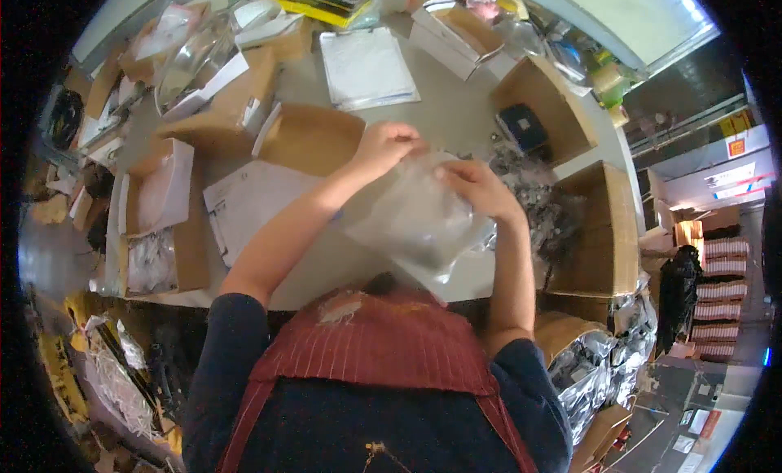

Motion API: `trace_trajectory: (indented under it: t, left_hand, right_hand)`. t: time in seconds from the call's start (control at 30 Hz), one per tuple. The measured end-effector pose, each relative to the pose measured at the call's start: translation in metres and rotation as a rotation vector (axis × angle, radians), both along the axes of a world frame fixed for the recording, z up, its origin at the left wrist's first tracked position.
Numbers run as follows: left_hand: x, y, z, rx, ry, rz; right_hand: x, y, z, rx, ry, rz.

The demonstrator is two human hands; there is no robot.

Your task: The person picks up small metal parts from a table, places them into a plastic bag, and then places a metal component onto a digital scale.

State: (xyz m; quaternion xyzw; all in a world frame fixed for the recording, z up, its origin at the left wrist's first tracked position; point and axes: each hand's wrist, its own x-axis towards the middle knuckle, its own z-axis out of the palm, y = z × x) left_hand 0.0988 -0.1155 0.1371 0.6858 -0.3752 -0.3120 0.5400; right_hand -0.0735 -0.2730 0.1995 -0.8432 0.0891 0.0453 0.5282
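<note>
Between my two hands hangs a clear plastic bag [415,216], its lower corner close to the table's front edge. The fingers of my left hand [389,151] are curled closed at the bag's upper left edge. My right hand [482,188] pinches the upper right side, thumb and fingertips together on the film. Whatever the bag may contain is too blurred to make out. Just right of my right hand lies a pile of small dark parts in clear wrapping [554,216]. An open cardboard box [314,139] stands behind my left forearm.
White paper sheets [366,66] lie at the back of the table; others [244,204] lie left. Open cardboard boxes [599,228] line the right side, one beside a black square item [521,127]. A box with clear bags [155,257] stands left. Silvery bags [582,367] sit below the table's right edge.
</note>
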Motion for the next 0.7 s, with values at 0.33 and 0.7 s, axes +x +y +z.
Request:
trace_trajectory:
  t: [0.33,0.7]
  left_hand:
    - [-0.015,0.042,0.021,-0.198,-0.928,0.359]
    - [-0.049,0.059,0.028,0.03,0.362,0.051]
  right_hand:
    - [0.031,-0.009,0.013,-0.13,0.206,0.46]
    - [-0.009,-0.004,0.026,-0.13,-0.138,0.287]
